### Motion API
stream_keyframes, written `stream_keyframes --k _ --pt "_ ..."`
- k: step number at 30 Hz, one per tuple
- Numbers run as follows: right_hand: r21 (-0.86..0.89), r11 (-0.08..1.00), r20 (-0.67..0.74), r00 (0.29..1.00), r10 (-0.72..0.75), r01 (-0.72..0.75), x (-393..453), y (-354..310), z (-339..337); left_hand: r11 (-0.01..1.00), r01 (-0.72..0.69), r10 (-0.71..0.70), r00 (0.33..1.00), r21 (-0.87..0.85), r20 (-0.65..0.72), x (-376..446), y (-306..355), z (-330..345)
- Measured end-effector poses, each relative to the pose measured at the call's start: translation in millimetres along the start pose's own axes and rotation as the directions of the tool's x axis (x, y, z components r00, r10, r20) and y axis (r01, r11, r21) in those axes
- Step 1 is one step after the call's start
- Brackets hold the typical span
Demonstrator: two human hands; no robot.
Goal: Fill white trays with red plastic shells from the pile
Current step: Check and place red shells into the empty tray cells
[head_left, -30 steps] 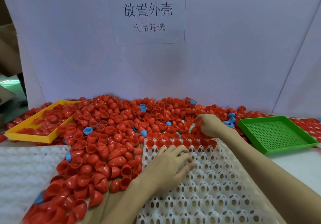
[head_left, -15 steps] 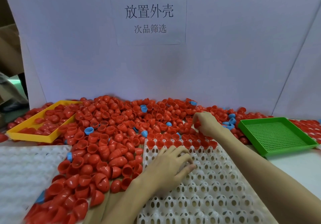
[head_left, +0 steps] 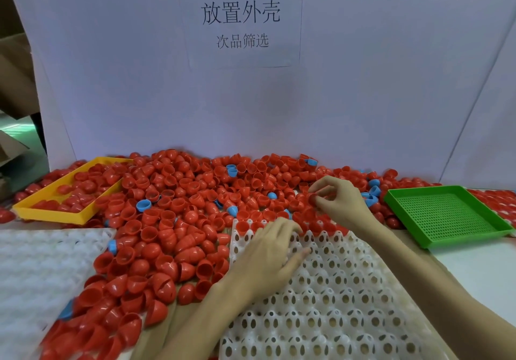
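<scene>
Because the pile of red shells (head_left: 178, 220) presses against the far edge of the white tray (head_left: 335, 290), I think loose shells can roll onto its empty cells, and a blue shell (head_left: 143, 205) can come in by mistake. My left hand (head_left: 275, 256) rests flat on the tray, fingers relaxed. My right hand (head_left: 339, 197) pinches one red shell (head_left: 314, 198) just above the far row.
</scene>
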State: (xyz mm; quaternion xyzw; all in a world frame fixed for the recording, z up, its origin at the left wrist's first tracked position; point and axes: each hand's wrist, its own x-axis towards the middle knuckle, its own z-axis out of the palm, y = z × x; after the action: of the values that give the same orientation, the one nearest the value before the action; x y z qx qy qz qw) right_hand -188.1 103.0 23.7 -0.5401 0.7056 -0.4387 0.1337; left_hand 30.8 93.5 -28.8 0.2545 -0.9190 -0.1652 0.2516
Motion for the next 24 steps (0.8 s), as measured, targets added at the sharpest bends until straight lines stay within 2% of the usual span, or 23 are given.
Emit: stream_keyframes --k 3,7,12,17,20,24 --pt "0.227 0.97 0.14 0.989 0.057 -0.088 -33.6 -15.0 -3.3 0.997 0.043 -0.053 0.985 -0.064 -0.164 0.1 -0.2 -1.3" --pt "0.311 0.943 0.255 0.966 0.038 -0.119 -70.2 -20.8 -3.3 0.993 -0.003 -0.021 0.98 -0.121 -0.198 -0.1 2.0 1.4" --pt "0.281 0.958 0.21 0.978 -0.012 -0.048 -82.4 -17.4 -8.5 0.985 -0.034 0.007 0.987 -0.167 -0.158 -0.3 0.3 6.6" --pt "0.129 0.99 0.168 0.983 -0.076 0.054 -88.4 -15.0 -9.5 0.982 -0.027 -0.007 0.983 -0.185 -0.183 0.0 -0.6 6.3" --pt "0.085 0.99 0.131 0.983 -0.127 0.116 -90.3 -14.8 -5.5 0.99 -0.03 0.001 0.979 -0.136 -0.206 -0.1 -0.6 5.6" --pt "0.12 0.984 0.146 0.978 -0.15 0.133 -90.6 -11.5 -0.7 0.985 -0.081 0.049 0.977 -0.15 -0.206 0.1 1.7 4.9"
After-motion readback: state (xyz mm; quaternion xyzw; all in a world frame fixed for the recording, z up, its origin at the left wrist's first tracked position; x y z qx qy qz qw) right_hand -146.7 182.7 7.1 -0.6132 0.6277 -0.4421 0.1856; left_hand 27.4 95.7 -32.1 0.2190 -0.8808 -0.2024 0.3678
